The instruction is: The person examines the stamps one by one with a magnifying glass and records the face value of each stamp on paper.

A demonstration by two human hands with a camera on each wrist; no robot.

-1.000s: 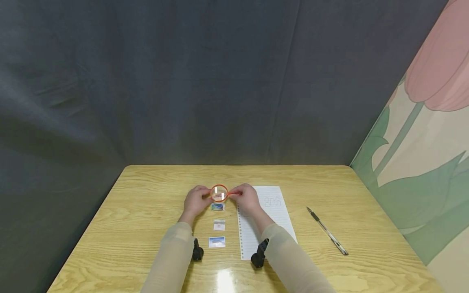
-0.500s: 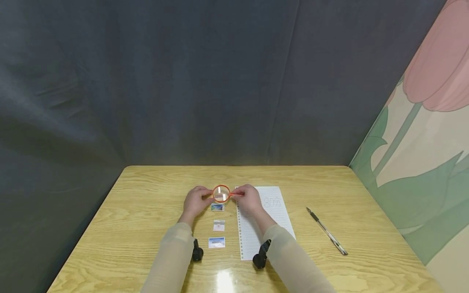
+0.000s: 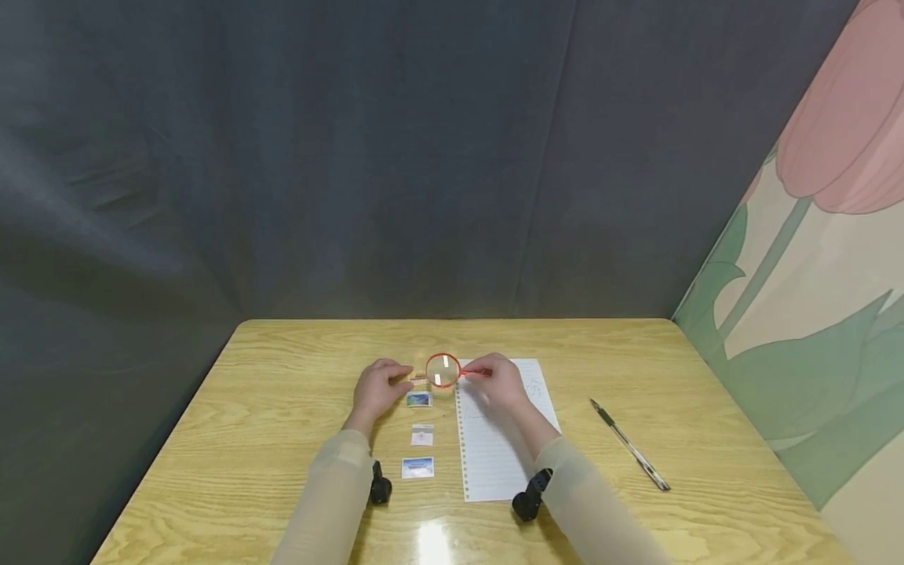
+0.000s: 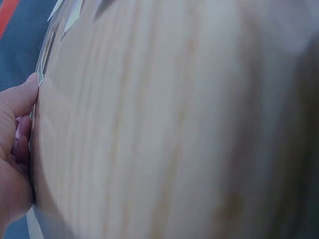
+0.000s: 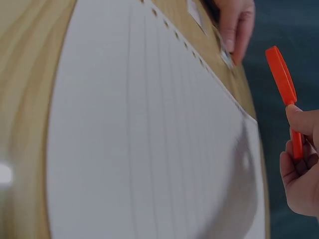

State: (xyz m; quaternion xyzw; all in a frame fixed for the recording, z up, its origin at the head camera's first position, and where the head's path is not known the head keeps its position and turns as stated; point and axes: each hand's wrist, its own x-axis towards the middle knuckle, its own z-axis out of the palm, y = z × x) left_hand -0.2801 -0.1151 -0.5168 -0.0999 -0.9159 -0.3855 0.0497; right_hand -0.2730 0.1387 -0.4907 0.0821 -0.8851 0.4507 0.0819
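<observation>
Right hand [image 3: 498, 382] pinches the thin handle of the small red-rimmed round magnifying glass [image 3: 442, 369], held above the yellow wooden table [image 3: 282, 424], lens at 12 o'clock of the top small picture stamp [image 3: 419, 399]. Left hand [image 3: 377, 388] lies with fingers relaxed, fingertips beside a stamp at the row's far end. Judgement: keep the lens level and centred over one stamp, steady the wrist over the white lined sheet [image 3: 494, 455], and press lightly so the stamp stays flat.
</observation>
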